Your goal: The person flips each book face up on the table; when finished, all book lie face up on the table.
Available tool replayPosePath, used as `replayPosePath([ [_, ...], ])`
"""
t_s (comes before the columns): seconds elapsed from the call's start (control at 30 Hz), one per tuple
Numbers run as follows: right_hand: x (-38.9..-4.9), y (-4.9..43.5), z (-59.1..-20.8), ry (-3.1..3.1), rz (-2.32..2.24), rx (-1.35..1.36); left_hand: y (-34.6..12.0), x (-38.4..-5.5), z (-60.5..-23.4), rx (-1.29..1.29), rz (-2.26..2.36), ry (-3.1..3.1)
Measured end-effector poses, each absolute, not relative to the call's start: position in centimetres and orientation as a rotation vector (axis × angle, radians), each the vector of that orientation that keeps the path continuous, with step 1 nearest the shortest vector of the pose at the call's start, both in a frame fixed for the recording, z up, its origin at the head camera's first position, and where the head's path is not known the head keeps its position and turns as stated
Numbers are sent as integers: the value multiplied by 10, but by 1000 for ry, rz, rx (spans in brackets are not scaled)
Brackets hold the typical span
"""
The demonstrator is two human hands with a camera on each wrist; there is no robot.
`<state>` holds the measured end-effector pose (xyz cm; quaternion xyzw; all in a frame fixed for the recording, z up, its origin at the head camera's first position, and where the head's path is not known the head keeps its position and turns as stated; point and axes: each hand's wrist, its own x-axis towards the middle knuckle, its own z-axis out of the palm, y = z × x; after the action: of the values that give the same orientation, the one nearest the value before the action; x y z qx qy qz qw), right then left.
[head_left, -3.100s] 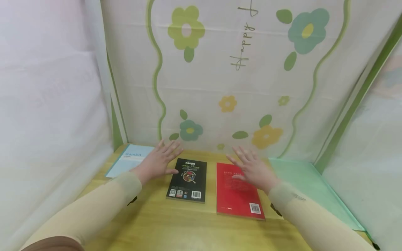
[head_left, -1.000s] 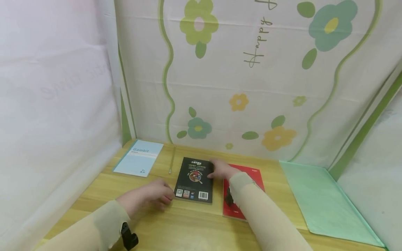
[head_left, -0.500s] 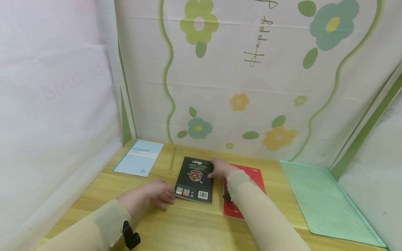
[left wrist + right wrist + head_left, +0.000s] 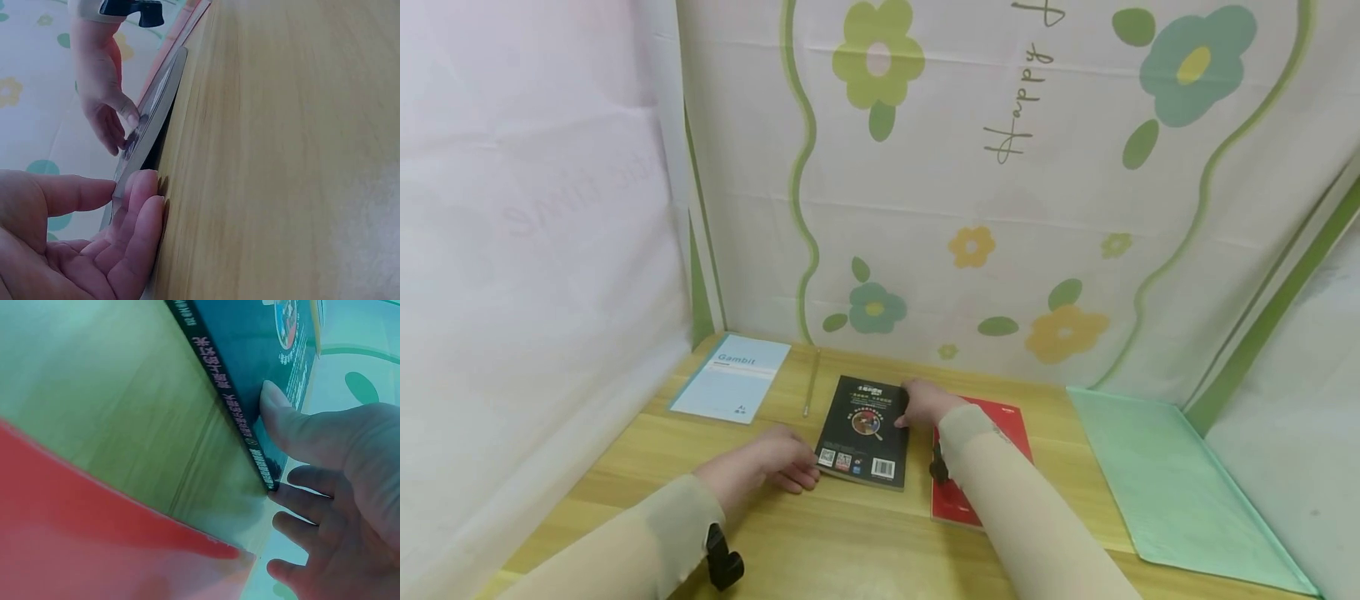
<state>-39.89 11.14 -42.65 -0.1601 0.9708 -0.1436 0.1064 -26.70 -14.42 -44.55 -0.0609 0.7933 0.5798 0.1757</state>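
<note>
A black paperback book (image 4: pixel 863 433) lies back cover up on the wooden table, between both hands. My left hand (image 4: pixel 778 458) pinches its near left corner. In the left wrist view the thumb presses the upper edge of the book (image 4: pixel 150 134) while curled fingers sit beneath, and a dark gap shows under that side. My right hand (image 4: pixel 931 404) holds the far right corner. The right wrist view has its thumb on the cover of the book (image 4: pixel 250 362) and fingertips at the corner by the spine. A red book (image 4: pixel 1006 423) lies partly under the right forearm.
At the back left lies a light blue notebook (image 4: pixel 730 383) marked "Gambit", with a pencil (image 4: pixel 812 383) to its right. A pale green translucent folder (image 4: pixel 1180 492) lies on the right. Printed fabric walls (image 4: pixel 917 183) surround the table's back and sides.
Both hands were spread above the table three seconds ago; they came down to opposite corners of the black book. Over the last second they stay there, with the book's near left corner slightly raised.
</note>
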Motion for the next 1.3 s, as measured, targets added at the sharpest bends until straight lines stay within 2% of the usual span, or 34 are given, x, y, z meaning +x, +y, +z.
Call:
replayPosePath([
  [0.57, -412, 116, -428, 2837, -646, -584, -141, -266, -443, -203, 1687, 2233],
  [1.03, -416, 126, -426, 2687, -1246, -341, -142, -265, -444, -193, 1715, 2216],
  [1.3, -418, 132, -416, 2601, -1440, -236, -143, -264, -442, -170, 1732, 2203],
])
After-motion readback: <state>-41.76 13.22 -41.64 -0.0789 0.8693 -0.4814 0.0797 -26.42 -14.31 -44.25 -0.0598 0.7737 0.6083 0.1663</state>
